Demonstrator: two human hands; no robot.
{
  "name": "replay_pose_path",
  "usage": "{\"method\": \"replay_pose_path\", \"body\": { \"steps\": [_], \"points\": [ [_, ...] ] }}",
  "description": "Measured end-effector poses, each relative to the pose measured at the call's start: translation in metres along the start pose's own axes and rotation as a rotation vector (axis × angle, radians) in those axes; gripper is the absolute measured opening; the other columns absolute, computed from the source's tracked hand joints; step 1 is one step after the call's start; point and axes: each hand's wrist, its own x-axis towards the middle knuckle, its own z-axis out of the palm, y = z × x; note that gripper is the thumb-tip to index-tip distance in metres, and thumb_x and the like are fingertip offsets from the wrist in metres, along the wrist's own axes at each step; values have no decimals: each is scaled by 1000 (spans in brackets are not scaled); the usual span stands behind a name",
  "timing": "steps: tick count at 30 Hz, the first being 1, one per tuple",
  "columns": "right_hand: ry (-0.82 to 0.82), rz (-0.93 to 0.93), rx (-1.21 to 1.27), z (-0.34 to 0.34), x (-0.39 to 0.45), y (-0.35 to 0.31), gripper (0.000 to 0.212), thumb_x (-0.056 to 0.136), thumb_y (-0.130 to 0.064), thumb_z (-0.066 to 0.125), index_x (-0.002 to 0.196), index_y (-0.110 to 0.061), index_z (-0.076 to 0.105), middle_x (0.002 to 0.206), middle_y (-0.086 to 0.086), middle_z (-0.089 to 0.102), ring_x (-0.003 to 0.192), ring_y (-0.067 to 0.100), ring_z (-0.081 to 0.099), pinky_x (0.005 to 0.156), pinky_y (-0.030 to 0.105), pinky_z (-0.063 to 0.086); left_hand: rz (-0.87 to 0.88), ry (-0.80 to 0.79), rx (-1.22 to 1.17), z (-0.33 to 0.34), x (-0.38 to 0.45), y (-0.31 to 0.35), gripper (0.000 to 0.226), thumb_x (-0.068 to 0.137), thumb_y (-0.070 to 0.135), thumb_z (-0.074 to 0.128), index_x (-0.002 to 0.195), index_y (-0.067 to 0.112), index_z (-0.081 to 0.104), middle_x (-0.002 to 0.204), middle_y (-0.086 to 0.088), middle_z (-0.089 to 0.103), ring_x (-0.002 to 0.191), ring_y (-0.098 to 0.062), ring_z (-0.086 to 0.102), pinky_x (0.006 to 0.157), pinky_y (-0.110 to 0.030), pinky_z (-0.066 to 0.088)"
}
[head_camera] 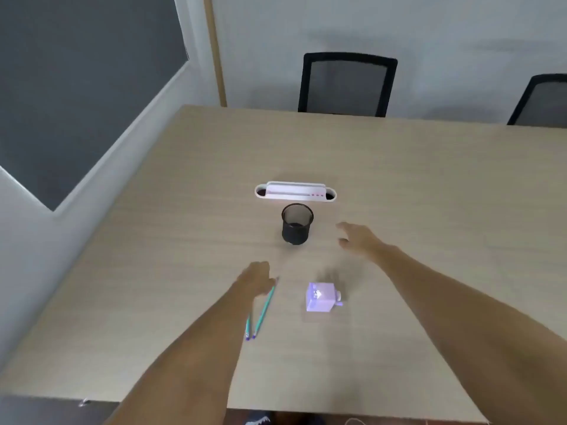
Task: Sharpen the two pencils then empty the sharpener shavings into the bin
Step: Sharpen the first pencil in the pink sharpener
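Lilac sharpener [320, 297] on the counter [429, 185], two pencils [263, 311] just left of it under the left hand [256, 277], grip closing on one though contact unclear, right hand [357, 236] beyond it, fingers apart and empty beside the mesh bin [297, 228]; nothing sharpened or emptied yet, apparently.

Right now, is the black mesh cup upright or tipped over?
Upright. The black mesh cup stands on its base on the table, its round rim facing up, just in front of the white tray.
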Motion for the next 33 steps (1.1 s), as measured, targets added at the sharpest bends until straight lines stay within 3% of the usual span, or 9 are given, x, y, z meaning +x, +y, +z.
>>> {"method": "replay_pose_path", "body": {
  "steps": [4,7,12,17,20,24,27,33],
  "points": [
    [-233,-17,16,35,-16,-3,58,83,-2,57,137,-18,43,145,3,43,125,25,45,98,29,41,-168,-42,-5,38,-14,-9,38,89,25,60,123,9,52,127,-13,55,113,-31,57,88,-34,49],
    [-332,-39,90,61,-28,-4,70,71,4,59,135,-20,45,136,0,49,110,22,54,80,28,49,-219,-44,-10,59,-21,-14,40,86,21,63,124,13,54,122,-12,59,112,-30,59,87,-36,51],
    [-210,-86,114,94,-41,-5,53,68,-7,68,119,-18,58,115,3,64,101,24,60,83,30,51,-224,-17,38,75,-21,-22,31,93,16,56,123,15,57,122,-11,62,114,-30,59,90,-37,51],
    [-138,-160,48,104,-48,3,43,76,-13,63,118,-12,57,112,10,64,102,29,58,87,35,49,-131,29,159,81,-30,-29,30,98,16,48,127,10,46,127,-6,55,116,-27,58,92,-37,50],
    [-149,-164,37,105,-52,7,44,77,-14,63,120,-11,55,112,11,62,103,31,57,88,35,48,35,80,98,84,-43,-37,19,97,5,41,115,10,41,111,-10,60,96,-36,63,75,-44,51],
    [-129,-171,48,107,-56,7,44,78,-15,64,121,-11,54,112,12,61,99,32,58,87,36,49,230,109,27,83,-56,-48,21,92,-2,37,107,11,43,100,-11,62,81,-38,61,66,-39,47],
    [-124,-187,65,109,-57,9,46,78,-16,67,123,-12,54,113,11,60,99,30,58,85,34,46,267,136,-48,79,-56,-49,11,97,6,39,102,12,47,95,-10,62,78,-33,58,66,-34,44],
    [-150,-226,46,109,-58,9,48,80,-18,69,125,-15,53,115,9,59,101,30,57,89,38,48,257,147,-130,72,-54,-50,10,96,3,43,99,10,51,80,-7,56,69,-34,54,64,-39,48]
  ]
}}
